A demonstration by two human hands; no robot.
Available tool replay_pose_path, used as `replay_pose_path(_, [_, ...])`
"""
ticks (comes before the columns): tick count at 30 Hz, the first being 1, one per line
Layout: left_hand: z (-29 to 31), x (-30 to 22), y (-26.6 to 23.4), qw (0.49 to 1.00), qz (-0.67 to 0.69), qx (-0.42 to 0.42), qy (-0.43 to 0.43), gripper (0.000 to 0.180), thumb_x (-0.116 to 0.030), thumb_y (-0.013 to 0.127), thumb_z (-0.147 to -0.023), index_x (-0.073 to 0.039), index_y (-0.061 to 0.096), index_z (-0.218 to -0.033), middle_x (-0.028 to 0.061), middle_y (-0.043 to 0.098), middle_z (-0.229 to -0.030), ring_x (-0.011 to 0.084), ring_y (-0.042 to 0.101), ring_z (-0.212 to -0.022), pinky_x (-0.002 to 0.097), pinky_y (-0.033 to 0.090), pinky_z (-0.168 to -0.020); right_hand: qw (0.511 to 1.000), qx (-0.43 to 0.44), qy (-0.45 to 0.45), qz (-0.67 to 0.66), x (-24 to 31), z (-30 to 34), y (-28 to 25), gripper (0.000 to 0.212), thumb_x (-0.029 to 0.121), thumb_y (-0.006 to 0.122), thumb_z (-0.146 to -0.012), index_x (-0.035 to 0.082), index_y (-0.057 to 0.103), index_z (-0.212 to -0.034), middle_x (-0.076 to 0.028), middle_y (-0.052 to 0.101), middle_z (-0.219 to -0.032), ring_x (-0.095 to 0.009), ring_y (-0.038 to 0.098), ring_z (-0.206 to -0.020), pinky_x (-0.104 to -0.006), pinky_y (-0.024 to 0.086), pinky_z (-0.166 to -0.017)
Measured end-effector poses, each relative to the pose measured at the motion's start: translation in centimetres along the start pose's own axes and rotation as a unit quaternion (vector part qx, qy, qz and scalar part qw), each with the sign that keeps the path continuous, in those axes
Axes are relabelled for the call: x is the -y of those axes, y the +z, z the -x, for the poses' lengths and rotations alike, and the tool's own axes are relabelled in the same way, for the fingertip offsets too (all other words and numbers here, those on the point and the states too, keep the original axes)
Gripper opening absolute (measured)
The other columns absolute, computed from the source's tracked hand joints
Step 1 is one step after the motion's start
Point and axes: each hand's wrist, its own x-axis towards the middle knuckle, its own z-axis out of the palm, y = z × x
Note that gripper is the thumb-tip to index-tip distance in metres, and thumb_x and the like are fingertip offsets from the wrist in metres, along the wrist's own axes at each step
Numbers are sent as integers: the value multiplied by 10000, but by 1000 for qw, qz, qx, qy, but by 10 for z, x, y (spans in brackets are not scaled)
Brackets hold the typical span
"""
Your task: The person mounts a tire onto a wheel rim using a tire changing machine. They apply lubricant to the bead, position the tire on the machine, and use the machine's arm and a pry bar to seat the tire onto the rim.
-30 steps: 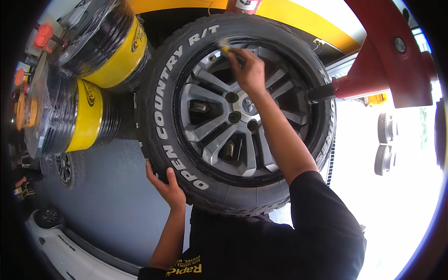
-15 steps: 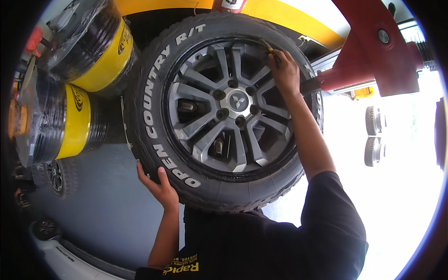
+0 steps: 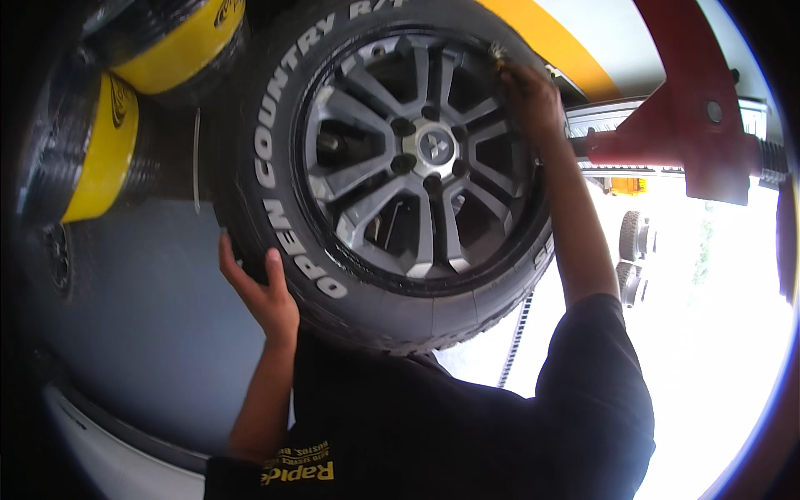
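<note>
A large black tire [image 3: 283, 158] with raised white lettering stands in front of me, fitted on a grey multi-spoke alloy wheel [image 3: 390, 196]. My left hand [image 3: 265, 296] grips the tire's lower left edge, its thumb by the sidewall and its fingers stretched along the tread. Up at the right part of the rim, my right hand [image 3: 533, 98] is closed around a small brush [image 3: 497, 55]. The brush's frayed tip is at the seam where tire and rim meet; its handle is mostly hidden in my fingers.
A red metal machine arm [image 3: 667, 137] reaches in from the right, close beside the tire and my right forearm. Black-and-yellow drums [image 3: 100, 150] stand at the left. Tires [image 3: 635, 235] stand in the bright area at right, and part of a white car [image 3: 108, 442] shows lower left.
My view has shifted, so the wheel sits higher in the picture. My right hand has moved the brush a little along the rim's edge. My left hand stays on the tire.
</note>
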Motion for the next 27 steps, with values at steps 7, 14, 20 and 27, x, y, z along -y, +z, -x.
replay_pose_path(7, [0,0,-2,996,86,-11,-36,688,-274,633,-1023,-2,296,-1557,214,354,-1530,354,388,-1424,472,334,-1174,959,173,98,202,9,0,-36,329,358,613,-972,84,753,-1087,-241,726,-1040,-422,707,-980,-512,550,-888])
replay_pose_path(14, [-1,4,2,997,78,-10,-13,693,-254,649,-1013,-17,294,-1560,205,360,-1521,348,391,-1416,467,321,-1182,928,258,71,258,-30,-38,-17,313,307,572,-974,69,757,-1059,-258,726,-1018,-443,702,-990,-531,551,-888])
replay_pose_path(20, [-1,0,2,999,48,-11,-4,646,-260,609,-1036,-37,312,-1565,203,367,-1525,344,453,-1377,460,388,-1148,987,121,-58,91,-49,-52,-9,307,327,609,-982,88,735,-1127,-201,739,-1029,-407,714,-988,-480,556,-871])
replay_pose_path(27, [1,3,-1,1000,8,-22,-14,660,-300,621,-1029,-44,316,-1556,205,382,-1500,356,452,-1370,475,397,-1127,974,217,-36,57,-9,5,-40,272,294,634,-986,70,743,-1095,-183,746,-1027,-372,720,-990,-454,554,-894])
